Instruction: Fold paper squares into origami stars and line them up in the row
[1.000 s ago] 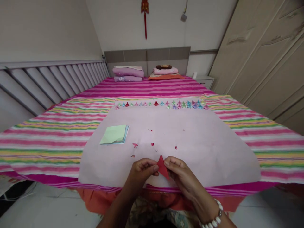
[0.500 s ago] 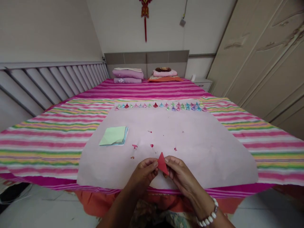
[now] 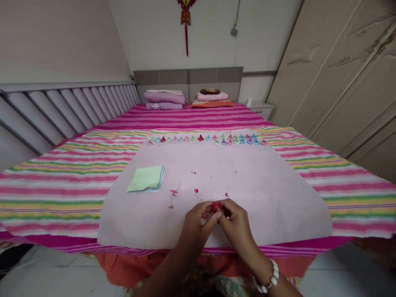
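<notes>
A small piece of folded red paper [image 3: 216, 206] is pinched between my two hands, above the front part of the pale board [image 3: 136, 222]. My left hand [image 3: 199, 220] is closed on its left side, thumb in front. From the right, my right hand [image 3: 235, 218] grips it too, and the fingers of both hands hide most of the paper. Just beyond the hands lie small red scraps [image 3: 196, 191]. A stack of square paper [image 3: 145, 179], light green on top, rests to the left.
Along the board's far edge stand several small folded paper pieces [image 3: 200, 137] in many colours, crowded at the right. The board lies on a bed with a striped sheet [image 3: 55, 185]. Folded bedding [image 3: 164, 99] is stacked by the headboard [image 3: 216, 78]. A wardrobe [image 3: 334, 74] stands at right.
The red paper showed as a flat triangle earlier; now it is mostly covered by my fingers. My left hand has moved right, closer to my right hand. The view has shifted slightly.
</notes>
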`<state>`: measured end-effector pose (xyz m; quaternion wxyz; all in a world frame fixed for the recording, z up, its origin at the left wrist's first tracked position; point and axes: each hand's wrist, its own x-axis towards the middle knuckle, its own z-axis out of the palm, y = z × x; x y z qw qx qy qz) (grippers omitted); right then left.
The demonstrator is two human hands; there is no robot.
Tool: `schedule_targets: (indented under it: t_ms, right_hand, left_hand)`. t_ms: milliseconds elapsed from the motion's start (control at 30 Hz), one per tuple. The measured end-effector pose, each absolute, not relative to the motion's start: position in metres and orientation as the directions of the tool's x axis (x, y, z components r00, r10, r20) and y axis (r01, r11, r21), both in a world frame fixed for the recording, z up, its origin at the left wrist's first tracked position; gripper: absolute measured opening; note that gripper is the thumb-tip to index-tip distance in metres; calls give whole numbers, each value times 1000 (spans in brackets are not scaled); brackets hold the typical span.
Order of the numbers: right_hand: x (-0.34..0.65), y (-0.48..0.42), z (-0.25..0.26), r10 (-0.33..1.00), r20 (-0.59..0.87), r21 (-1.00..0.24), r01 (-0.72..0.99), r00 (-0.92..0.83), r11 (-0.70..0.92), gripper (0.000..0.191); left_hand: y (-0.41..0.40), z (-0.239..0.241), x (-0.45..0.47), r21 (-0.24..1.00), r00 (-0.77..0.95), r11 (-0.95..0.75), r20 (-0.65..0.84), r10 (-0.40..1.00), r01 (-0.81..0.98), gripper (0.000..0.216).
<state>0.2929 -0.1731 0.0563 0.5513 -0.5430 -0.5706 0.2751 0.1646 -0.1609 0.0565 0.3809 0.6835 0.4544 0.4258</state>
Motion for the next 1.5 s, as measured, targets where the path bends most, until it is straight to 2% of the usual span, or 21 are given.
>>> schedule_targets:
  t_ms: [100, 267, 400, 500, 633, 767, 900, 1067, 1133, 1200, 1267, 1333, 1500]
  right_hand:
    - [296, -177, 57, 905, 396, -866, 389, 154, 313, 16]
    - [300, -176, 50, 921, 349, -923, 233, 174, 305, 13]
    - [301, -174, 49, 916, 345, -934, 172, 206, 313, 13]
    - [301, -174, 52, 942, 257, -965, 110, 215, 238, 15]
    - [304, -173, 56, 969, 95, -992, -60, 228, 112, 28]
    - [306, -173, 62, 981, 42, -982, -173, 187, 75, 36]
    - [305, -176, 70, 993, 18, -983, -181, 121, 40, 29]
    - [306, -180, 72, 998, 5, -984, -175, 55, 15, 29]
    - [307, -181, 70, 999, -1, -982, -190, 40, 7, 27]
    - [307, -180, 69, 999, -8, -977, -211, 34, -1, 26]
    - [306, -179, 69, 999, -9, -974, -226, 35, -1, 23]
    - [305, -178, 71, 1000, -8, -974, -228, 27, -2, 22]
    - [301, -176, 74, 1000, -17, -964, -264, -3, -17, 26]
  left_hand:
    - [-161, 54, 168, 868, 258, -365, 288, 922, 336, 24]
    - [-159, 53, 164, 774, 299, -503, 412, 861, 384, 24]
    - [-158, 56, 160, 799, 259, -483, 412, 874, 358, 21]
    - [-158, 59, 157, 790, 304, -519, 432, 849, 327, 21]
    - [-160, 60, 152, 697, 458, -655, 499, 736, 293, 36]
    - [-159, 57, 150, 680, 464, -668, 507, 726, 302, 37]
    - [-158, 62, 152, 770, 331, -588, 503, 798, 248, 14]
    - [-162, 74, 155, 912, 208, -363, 324, 923, 191, 3]
    - [-162, 75, 155, 956, 157, -260, 238, 958, 139, 5]
    - [-161, 75, 156, 985, 123, -165, 157, 980, 53, 16]
    - [-158, 75, 156, 996, 135, -79, 84, 987, -42, 31]
    - [-156, 76, 156, 995, 191, -16, 34, 981, -95, 36]
    - [-153, 83, 155, 997, 262, -15, 35, 965, -77, 12]
